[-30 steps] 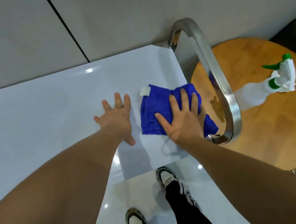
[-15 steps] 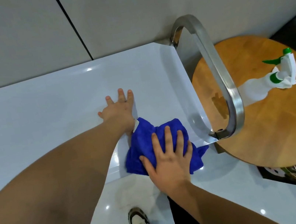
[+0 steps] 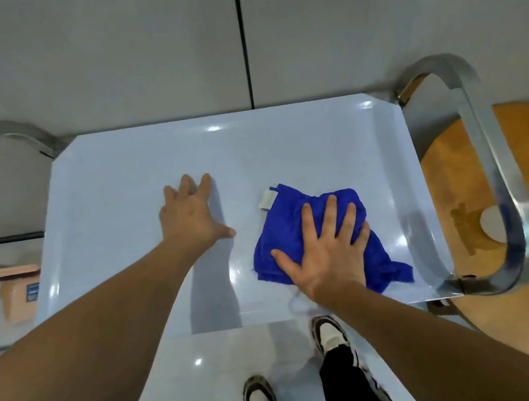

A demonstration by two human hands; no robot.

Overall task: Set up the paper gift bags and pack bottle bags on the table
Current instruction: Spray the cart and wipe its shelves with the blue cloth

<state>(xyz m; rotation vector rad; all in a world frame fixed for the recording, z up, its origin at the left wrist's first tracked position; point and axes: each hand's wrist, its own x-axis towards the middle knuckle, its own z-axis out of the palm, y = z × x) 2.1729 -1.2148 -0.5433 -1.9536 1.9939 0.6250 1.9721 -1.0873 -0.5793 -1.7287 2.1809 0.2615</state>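
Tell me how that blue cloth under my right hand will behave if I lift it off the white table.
The crumpled blue microfibre cloth would probably hang limp: it lies in folds with a loose corner trailing. It looks light, since it flattens under the flat right hand. On the glossy white tabletop it likely slides easily when pushed.

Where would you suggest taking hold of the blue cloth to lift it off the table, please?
Probably the loose corner trailing toward the near right edge of the blue cloth, pinched from above. It sticks out free of the right hand pressing the bunched middle flat, while the rest lies flush on the white table.
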